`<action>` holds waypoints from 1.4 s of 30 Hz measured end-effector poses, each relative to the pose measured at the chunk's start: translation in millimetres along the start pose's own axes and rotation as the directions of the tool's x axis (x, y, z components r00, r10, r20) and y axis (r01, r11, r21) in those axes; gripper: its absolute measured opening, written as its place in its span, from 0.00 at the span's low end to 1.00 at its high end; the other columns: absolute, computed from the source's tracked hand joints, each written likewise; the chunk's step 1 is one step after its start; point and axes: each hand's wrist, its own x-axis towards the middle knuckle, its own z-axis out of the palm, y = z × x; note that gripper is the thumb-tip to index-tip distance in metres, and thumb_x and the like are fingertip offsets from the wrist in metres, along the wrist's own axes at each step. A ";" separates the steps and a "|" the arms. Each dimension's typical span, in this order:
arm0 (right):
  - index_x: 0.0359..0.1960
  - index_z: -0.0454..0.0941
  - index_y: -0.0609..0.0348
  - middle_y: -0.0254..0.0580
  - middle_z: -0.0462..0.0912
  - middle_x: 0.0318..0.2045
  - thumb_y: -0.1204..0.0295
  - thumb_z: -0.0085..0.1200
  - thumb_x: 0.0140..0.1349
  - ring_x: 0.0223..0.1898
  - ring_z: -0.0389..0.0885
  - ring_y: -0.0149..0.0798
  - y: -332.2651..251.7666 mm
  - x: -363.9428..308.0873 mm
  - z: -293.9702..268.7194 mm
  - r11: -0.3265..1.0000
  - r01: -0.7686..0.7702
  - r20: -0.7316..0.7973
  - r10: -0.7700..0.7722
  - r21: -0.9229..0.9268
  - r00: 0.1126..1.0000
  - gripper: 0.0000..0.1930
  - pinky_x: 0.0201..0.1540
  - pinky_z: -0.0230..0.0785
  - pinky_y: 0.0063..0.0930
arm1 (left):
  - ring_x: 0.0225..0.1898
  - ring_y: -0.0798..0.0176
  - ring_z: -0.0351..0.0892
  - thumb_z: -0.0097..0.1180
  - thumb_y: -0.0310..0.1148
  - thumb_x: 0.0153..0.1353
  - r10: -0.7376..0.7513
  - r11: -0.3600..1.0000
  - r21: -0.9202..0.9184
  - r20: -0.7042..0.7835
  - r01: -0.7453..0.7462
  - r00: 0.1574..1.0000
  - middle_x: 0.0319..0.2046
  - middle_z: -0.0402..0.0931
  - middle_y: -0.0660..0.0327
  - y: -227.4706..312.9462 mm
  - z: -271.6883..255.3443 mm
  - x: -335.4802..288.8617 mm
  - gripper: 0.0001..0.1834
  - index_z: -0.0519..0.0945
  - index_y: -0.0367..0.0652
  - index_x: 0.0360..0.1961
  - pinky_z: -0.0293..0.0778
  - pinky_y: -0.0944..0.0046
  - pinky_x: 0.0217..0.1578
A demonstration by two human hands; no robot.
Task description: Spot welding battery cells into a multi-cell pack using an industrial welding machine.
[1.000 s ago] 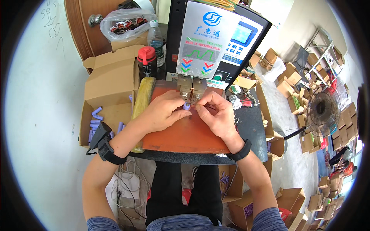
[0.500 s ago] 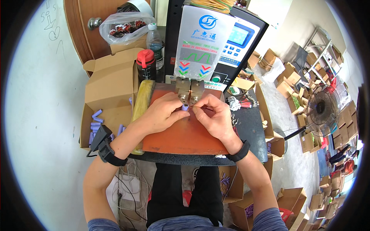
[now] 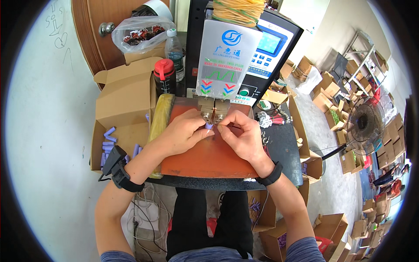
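My left hand (image 3: 185, 133) pinches a small purple cylindrical battery cell (image 3: 209, 126) between thumb and fingers, at the tips of the spot welder's electrodes (image 3: 214, 114). Most of the cell is hidden by the electrodes and my fingers. Close on its right, my right hand (image 3: 241, 134) is closed in a pinch at the electrode tips. A thin wire seems to run from those fingertips across the palm; its end is hidden. Both hands are above an orange-brown work mat (image 3: 205, 161) on the dark table.
An open cardboard box (image 3: 124, 111) with several purple cells stands left, beside a yellow wrapped bar (image 3: 162, 118). Red wires with white ends (image 3: 276, 118) lie right of the mat. Behind are a black bottle with red lid (image 3: 164, 76) and the welder's body (image 3: 266, 48).
The welder's head with its electrodes has come down towards the cell. Both hands stay almost in place, still pinching at the tips.
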 end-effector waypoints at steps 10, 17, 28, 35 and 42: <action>0.36 0.68 0.61 0.39 0.78 0.21 0.74 0.59 0.51 0.22 0.77 0.27 4.8 2.3 -3.6 0.951 -0.023 -0.139 -0.021 -0.309 0.990 0.14 0.27 0.69 0.21 | 0.29 0.51 0.73 0.56 0.32 0.57 -0.168 0.977 -0.146 -0.091 0.154 0.982 0.27 0.73 0.54 -6.1 2.1 -0.5 0.09 0.74 0.38 0.35 0.69 0.58 0.32; 0.33 0.79 0.64 0.41 0.82 0.25 0.79 0.55 0.56 0.25 0.79 0.29 5.3 3.0 -0.7 0.954 0.070 -0.198 -0.132 -0.291 0.971 0.04 0.28 0.70 0.22 | 0.23 0.65 0.73 0.58 0.33 0.54 -0.275 0.947 -0.186 -0.058 0.261 0.960 0.23 0.73 0.59 -5.7 -2.4 -0.7 0.11 0.74 0.38 0.35 0.67 0.65 0.25; 0.30 0.81 0.60 0.36 0.79 0.24 0.79 0.58 0.52 0.22 0.77 0.30 -2.1 2.1 -0.4 0.920 0.161 -0.126 -0.218 -0.357 0.968 0.04 0.25 0.68 0.21 | 0.33 0.48 0.73 0.59 0.37 0.55 0.042 0.998 0.048 -0.019 -0.042 0.999 0.26 0.73 0.53 -6.2 3.0 0.7 0.11 0.77 0.39 0.30 0.69 0.55 0.33; 0.29 0.80 0.61 0.37 0.79 0.23 0.78 0.58 0.52 0.21 0.77 0.31 -6.6 1.5 0.4 0.903 0.186 -0.066 -0.228 -0.387 0.971 0.03 0.24 0.68 0.22 | 0.34 0.48 0.73 0.58 0.36 0.56 -0.007 0.998 0.070 -0.007 0.007 1.000 0.26 0.72 0.53 -4.9 3.4 -0.2 0.11 0.77 0.38 0.31 0.68 0.54 0.34; 0.29 0.79 0.62 0.39 0.78 0.23 0.77 0.57 0.53 0.21 0.77 0.34 -9.2 2.0 1.8 0.890 0.174 -0.066 -0.221 -0.423 0.973 0.03 0.24 0.68 0.25 | 0.34 0.48 0.73 0.58 0.36 0.56 -0.017 0.996 0.089 0.008 0.016 1.000 0.27 0.72 0.53 -6.9 3.8 -0.4 0.11 0.76 0.38 0.30 0.68 0.54 0.34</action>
